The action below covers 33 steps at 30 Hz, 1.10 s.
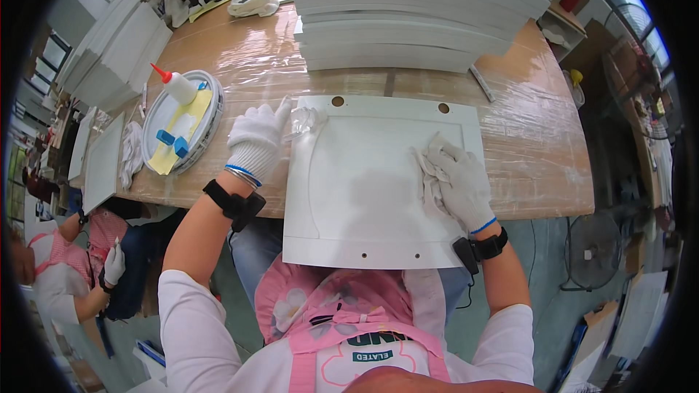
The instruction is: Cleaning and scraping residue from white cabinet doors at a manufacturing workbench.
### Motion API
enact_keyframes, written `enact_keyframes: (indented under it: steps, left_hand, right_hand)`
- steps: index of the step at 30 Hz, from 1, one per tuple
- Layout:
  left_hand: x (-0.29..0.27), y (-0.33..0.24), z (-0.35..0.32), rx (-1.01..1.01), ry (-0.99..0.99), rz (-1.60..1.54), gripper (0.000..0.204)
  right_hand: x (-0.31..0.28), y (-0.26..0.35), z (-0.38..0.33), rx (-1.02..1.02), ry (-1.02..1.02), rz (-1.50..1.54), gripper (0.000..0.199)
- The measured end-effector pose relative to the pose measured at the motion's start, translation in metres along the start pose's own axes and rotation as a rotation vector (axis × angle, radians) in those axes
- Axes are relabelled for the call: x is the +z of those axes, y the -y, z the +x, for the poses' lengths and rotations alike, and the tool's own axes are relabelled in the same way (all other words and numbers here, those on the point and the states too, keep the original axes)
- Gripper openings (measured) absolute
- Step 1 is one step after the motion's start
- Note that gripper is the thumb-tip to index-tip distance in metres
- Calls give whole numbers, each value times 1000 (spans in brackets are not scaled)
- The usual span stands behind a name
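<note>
A white panel (378, 175) lies flat in front of me, its near end past the table edge over my lap. It has two round holes near its far edge, two small ones near the near edge, and a curved groove. My right hand (460, 182), in a white knit glove, presses a crumpled white cloth (429, 178) on the panel's right side, fingers closed over it. Beside the panel's far left corner is my gloved left hand (256, 135), holding nothing visible, one finger stretched out. A clear crumpled plastic piece (309, 121) lies on that corner.
A tall stack of white boards (408, 14) stands behind the panel. Left of my left hand, a round white lid (151, 135) carries a red-tipped bottle (178, 87) and blue blocks (166, 137). Another person (80, 262) works at far left. A fan (591, 253) stands at right.
</note>
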State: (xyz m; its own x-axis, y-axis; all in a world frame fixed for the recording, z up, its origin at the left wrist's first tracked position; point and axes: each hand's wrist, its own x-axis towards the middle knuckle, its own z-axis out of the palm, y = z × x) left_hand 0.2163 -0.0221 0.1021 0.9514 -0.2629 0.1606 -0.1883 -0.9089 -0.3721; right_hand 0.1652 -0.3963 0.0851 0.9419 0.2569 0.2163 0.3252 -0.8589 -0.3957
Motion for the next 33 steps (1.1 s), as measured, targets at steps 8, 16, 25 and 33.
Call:
enact_keyframes:
  steps: [8,16,25,33]
  left_hand:
    - [-16,6,-59,12,97,-43,65]
    - [11,36,-74,-253,-120,-758,76]
    - [54,72,-43,-654,-321,-1044,75]
    - [40,41,-121,-774,-248,-1373,78]
  right_hand:
    - [-2,4,3,-34,-31,212,20]
    - [-1,0,-1,-1,41,53,34]
    - [-4,7,-17,-217,-6,-92,56]
    - [12,11,-17,-19,120,-144,42]
